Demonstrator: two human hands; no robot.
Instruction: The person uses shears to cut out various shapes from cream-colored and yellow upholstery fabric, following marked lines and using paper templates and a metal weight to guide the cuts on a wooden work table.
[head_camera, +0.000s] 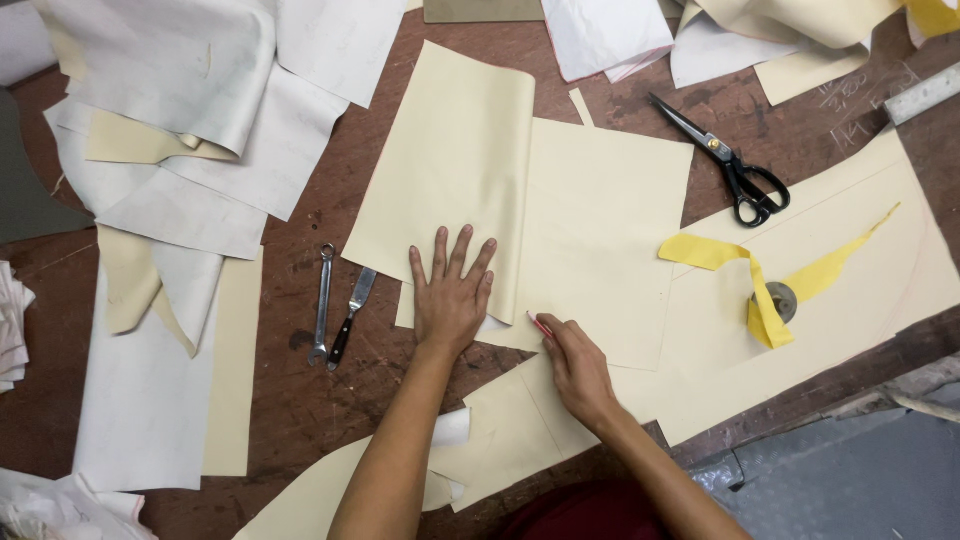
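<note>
A worn brown workbench (300, 400) is strewn with cut sheet material. At far left, a heap of white and cream offcuts (170, 120) overlaps so thickly that single pieces are hard to separate; several run off the top and left edges, and a crumpled white bundle at the bottom-left corner is cut off. Just right of the heap lie a small steel spanner (322, 305) and a dark-handled flat blade (350, 318), side by side on bare wood.

At centre, the left hand (452, 295) lies flat, fingers spread and relaxed, pressing the lower edge of a cream sheet (450, 170) whose right side is folded over a second cream panel (610, 240). What lies under the fold is hidden. Just beside it, the right hand (577, 365) is clenched around a thin red pencil (539, 323), only its tip showing, touching the panel's lower edge; the rest of it is hidden in the fist.

Further right, a yellow tape strip (750, 275) loops over a small round metal object (780, 298), partly covered and hard to identify. Black scissors (735, 170) lie closed above. At the upper right edge a metal ruler (922, 95) is cut off by the frame, and faint chalk scribbles beside it are illegible.
</note>
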